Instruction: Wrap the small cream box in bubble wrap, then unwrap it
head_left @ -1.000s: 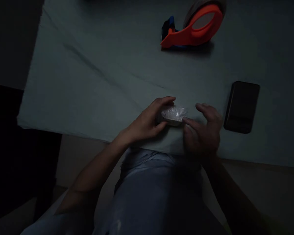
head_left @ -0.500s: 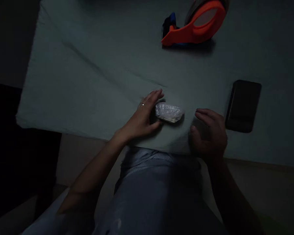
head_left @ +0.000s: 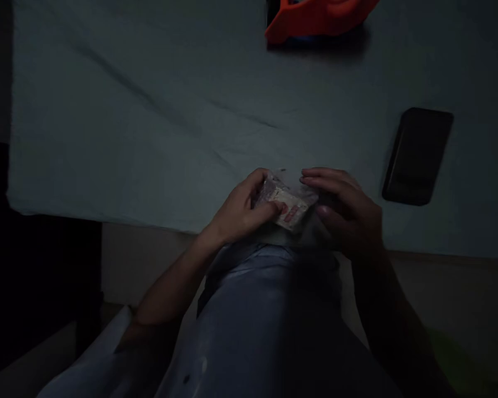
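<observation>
A small packet point(head_left: 291, 210) in clear, crinkled wrap, with red marks on its pale face, is tilted above the front edge of the table. My left hand point(head_left: 249, 207) grips its left end, the thumb lying across the face. Close to the packet's right end is my right hand point(head_left: 346, 207), fingers and thumb apart and nothing between them. Whether its fingertips touch the wrap is hard to tell in the dim light.
The table point(head_left: 128, 149) has a pale, creased cover. An orange tape dispenser point(head_left: 323, 21) stands at the top, partly out of view. A black phone-like object point(head_left: 418, 156) lies to the right.
My left hand has taken hold of the packet and tilted it, so its marked face shows. My right hand has moved left, close to it. The view has shifted, with the dispenser higher in it.
</observation>
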The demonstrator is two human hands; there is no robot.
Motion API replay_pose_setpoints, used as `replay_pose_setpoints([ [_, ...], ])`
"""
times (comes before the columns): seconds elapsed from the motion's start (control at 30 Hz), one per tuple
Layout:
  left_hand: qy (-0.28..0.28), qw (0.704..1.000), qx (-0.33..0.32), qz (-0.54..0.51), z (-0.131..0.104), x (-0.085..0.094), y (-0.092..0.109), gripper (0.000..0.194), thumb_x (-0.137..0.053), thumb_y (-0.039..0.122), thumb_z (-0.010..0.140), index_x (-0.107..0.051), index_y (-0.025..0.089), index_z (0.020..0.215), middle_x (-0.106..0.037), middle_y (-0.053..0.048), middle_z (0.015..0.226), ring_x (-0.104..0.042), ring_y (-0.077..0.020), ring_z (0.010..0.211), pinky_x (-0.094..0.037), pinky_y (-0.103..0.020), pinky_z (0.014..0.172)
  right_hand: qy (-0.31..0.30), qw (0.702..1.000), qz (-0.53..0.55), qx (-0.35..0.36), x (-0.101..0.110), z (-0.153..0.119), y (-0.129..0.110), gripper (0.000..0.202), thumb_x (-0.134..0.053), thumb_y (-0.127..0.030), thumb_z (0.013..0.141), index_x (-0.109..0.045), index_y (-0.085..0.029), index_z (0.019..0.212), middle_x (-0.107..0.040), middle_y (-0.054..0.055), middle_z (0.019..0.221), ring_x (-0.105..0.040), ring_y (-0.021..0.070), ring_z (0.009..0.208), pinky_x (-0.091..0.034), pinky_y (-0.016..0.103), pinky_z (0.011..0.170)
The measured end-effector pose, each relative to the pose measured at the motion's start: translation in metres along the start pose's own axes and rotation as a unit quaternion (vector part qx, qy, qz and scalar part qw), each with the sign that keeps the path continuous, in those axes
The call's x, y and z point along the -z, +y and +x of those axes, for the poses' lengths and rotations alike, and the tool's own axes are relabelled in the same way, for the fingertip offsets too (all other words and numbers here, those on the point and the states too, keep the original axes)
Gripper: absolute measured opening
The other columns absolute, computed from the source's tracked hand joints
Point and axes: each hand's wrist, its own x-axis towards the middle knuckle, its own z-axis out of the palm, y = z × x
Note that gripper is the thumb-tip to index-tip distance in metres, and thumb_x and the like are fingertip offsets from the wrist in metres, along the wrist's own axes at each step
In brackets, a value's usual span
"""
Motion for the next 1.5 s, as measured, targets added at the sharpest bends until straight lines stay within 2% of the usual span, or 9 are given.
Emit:
replay_pose_setpoints([
  [0.33,-0.072,0.995,0.065,-0.015,-0.008,-0.002,0.001,0.022,-0.053,0.033,0.082,-0.061,0.017,0.095,-0.060,0.000,0.085,-0.057,-0.0159,0.082,-0.045,-0.026,0.073,-0.188,0.967,-0.147,0.091,0.017,0.015,-0.015,0.018,-0.047,-0.028,0.094,-0.065,-0.024,0.098,-0.072,0.002,0.090,-0.066,0.0168,0.083,-0.051,0.031,0.073],
  [0.7,-0.145,0.983,0.087,0.069,-0.018,-0.002,0.015,0.042,-0.066,0.042,0.080,-0.057,0.024,0.117,-0.065,-0.002,0.106,-0.064,-0.0204,0.095,-0.053,-0.030,0.078,-0.082,0.993,-0.075,-0.027,-0.002,0.003,-0.012,0.011,-0.053,-0.018,0.085,-0.061,-0.023,0.078,-0.066,-0.003,0.070,-0.060,0.0123,0.062,-0.045,0.026,0.058],
  [0.87,-0.061,0.986,-0.088,0.125,-0.018,-0.009,0.001,0.068,-0.069,0.025,0.075,-0.038,0.025,0.136,-0.052,-0.006,0.134,-0.053,-0.0239,0.122,-0.047,-0.036,0.100,0.149,0.979,0.023,-0.139,-0.003,0.012,-0.003,0.011,-0.056,-0.026,0.087,-0.065,-0.023,0.081,-0.066,-0.002,0.074,-0.062,0.0130,0.067,-0.049,0.026,0.060],
  [0.93,-0.015,0.971,-0.164,0.175,-0.012,-0.011,-0.011,0.067,-0.064,0.020,0.078,-0.036,0.024,0.138,-0.049,-0.008,0.136,-0.049,-0.0242,0.126,-0.043,-0.039,0.106,0.186,0.971,0.067,-0.134,-0.003,0.016,0.000,0.012,-0.055,-0.030,0.090,-0.064,-0.024,0.093,-0.069,0.000,0.087,-0.065,0.0150,0.083,-0.052,0.029,0.072],
  [1.07,0.063,0.944,-0.218,0.238,0.008,-0.009,-0.030,0.072,-0.061,0.028,0.084,-0.022,0.023,0.144,-0.040,-0.013,0.145,-0.042,-0.0264,0.134,-0.036,-0.044,0.111,0.167,0.981,0.050,-0.092,-0.008,0.019,0.005,0.026,-0.056,-0.033,0.090,-0.056,-0.027,0.116,-0.064,0.004,0.112,-0.062,0.0208,0.107,-0.053,0.036,0.087],
  [1.17,0.076,0.937,-0.221,0.260,0.016,-0.006,-0.030,0.085,-0.065,0.041,0.081,-0.013,0.023,0.146,-0.029,-0.016,0.152,-0.030,-0.0299,0.142,-0.032,-0.047,0.114,0.121,0.986,0.028,-0.109,-0.017,0.017,0.008,0.039,-0.059,-0.036,0.087,-0.049,-0.027,0.123,-0.061,0.007,0.115,-0.063,0.0230,0.102,-0.056,0.039,0.081],
  [1.27,0.154,0.932,-0.202,0.259,0.013,-0.005,-0.025,0.085,-0.063,0.051,0.082,-0.013,0.026,0.146,-0.022,-0.016,0.154,-0.025,-0.0309,0.144,-0.034,-0.048,0.112,0.128,0.984,0.001,-0.121,-0.023,0.017,0.010,0.045,-0.059,-0.034,0.086,-0.044,-0.029,0.129,-0.058,0.010,0.122,-0.064,0.0233,0.101,-0.057,0.039,0.078],
  [1.37,0.219,0.936,-0.161,0.224,0.009,-0.007,-0.021,0.060,-0.052,0.045,0.091,-0.025,0.025,0.141,-0.038,-0.015,0.144,-0.040,-0.0253,0.134,-0.041,-0.043,0.106,0.124,0.986,-0.020,-0.113,-0.025,0.022,0.009,0.041,-0.058,-0.033,0.086,-0.049,-0.026,0.125,-0.058,0.010,0.122,-0.062,0.0231,0.105,-0.057,0.037,0.079],
  [1.5,0.183,0.948,-0.160,0.206,0.009,-0.014,-0.015,0.034,-0.055,0.030,0.090,-0.048,0.020,0.122,-0.058,-0.009,0.119,-0.055,-0.0194,0.115,-0.046,-0.038,0.101,0.093,0.989,-0.038,-0.111,-0.025,0.030,0.002,0.027,-0.062,-0.030,0.083,-0.059,-0.023,0.109,-0.065,0.005,0.106,-0.063,0.0202,0.095,-0.056,0.033,0.075],
])
